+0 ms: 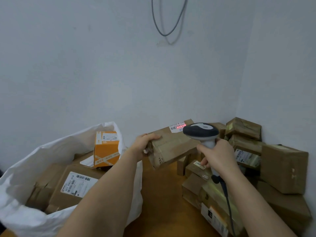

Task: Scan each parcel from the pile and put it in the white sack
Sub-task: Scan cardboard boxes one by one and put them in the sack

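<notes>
Left hand [145, 144] grips parcel [172, 144] beside scanner [201, 132].

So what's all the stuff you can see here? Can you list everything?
held parcel: one, brown cardboard, lifted above the floor, red scan line on its white label
barcode scanner: one, grey and white, corded, aimed at that label
white sack: one, open, at left
orange box: one, standing in the sack
labelled brown parcel: one, lying in the sack among other brown boxes
parcel pile: many, brown, in the right corner
cable: one, grey, looped on the wall
left hand: grips the held parcel's end
right hand: grips the scanner handle
</notes>
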